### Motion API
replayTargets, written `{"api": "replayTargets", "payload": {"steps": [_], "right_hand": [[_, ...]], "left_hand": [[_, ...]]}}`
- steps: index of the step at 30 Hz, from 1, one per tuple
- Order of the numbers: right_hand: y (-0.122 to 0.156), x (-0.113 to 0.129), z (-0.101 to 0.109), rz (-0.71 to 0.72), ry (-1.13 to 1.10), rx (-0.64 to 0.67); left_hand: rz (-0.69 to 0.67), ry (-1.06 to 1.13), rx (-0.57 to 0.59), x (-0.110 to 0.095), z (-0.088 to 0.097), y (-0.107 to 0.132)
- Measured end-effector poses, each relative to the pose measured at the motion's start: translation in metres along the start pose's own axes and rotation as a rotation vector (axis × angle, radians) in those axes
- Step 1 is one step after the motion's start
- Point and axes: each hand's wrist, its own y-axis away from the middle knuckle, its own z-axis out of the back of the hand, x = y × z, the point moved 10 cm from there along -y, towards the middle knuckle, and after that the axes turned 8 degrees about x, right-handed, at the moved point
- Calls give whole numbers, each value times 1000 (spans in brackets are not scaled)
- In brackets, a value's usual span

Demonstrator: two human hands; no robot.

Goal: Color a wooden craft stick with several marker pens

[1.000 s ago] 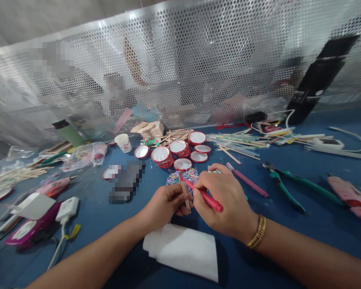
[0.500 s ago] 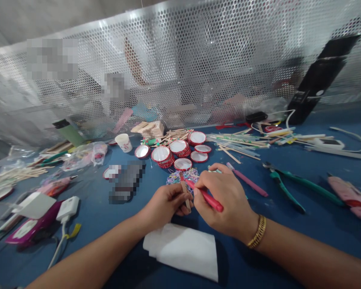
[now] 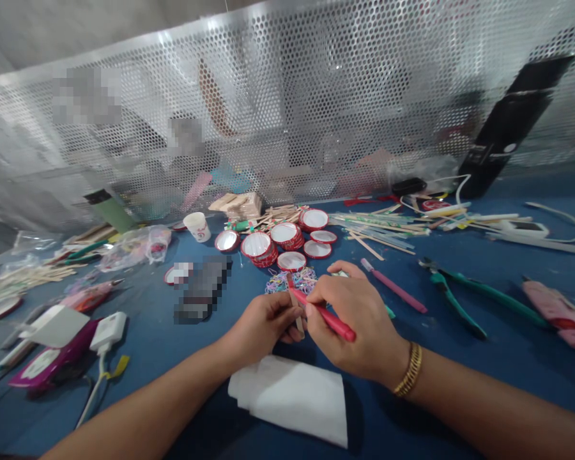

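Between its thumb and fingers, my left hand (image 3: 264, 322) pinches a wooden craft stick (image 3: 296, 324), whose far end is coloured red. My right hand (image 3: 352, 313) is closed around a red marker (image 3: 338, 322), its tip against the stick near the coloured end. Something pale green sticks out behind the right hand, mostly hidden by it. Just beyond the fingers lies a heap of small pastel rubber bands (image 3: 275, 282). Below the hands, a folded white tissue (image 3: 297, 396) rests on the blue table.
Red-rimmed round lids (image 3: 256, 245) are stacked ahead, beside a paper cup (image 3: 197, 227). To the right lie a pink pen (image 3: 397, 287), green-handled pliers (image 3: 460, 306) and a pink glue gun (image 3: 560, 310). A blurred phone (image 3: 204, 291) and a white charger (image 3: 108, 332) lie left. A perforated metal screen (image 3: 287, 102) stands behind.
The marker's tip has shifted slightly up and left along the stick, toward its coloured end. My left hand stays in nearly the same place.
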Motion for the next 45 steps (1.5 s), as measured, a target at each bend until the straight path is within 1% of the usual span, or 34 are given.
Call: {"api": "replayTargets", "payload": {"steps": [9, 14, 28, 34, 37, 39, 45], "right_hand": [[-1, 0, 2, -11, -17, -6], [-1, 0, -1, -4, -4, 19], [-2, -3, -3, -18, -7, 23], [-1, -3, -2, -27, -7, 23], [-1, -4, 1, -42, -10, 1], [0, -3, 3, -38, -12, -14], [1, -1, 2, -9, -15, -3]], "left_hand": [[6, 5, -11, 3, 2, 0], [9, 0, -18, 2, 2, 0], [10, -16, -11, 3, 2, -1], [7, -14, -19, 1, 2, 0], [10, -5, -15, 1, 1, 0], [13, -4, -14, 1, 1, 0], [16, -10, -11, 2, 1, 0]]}}
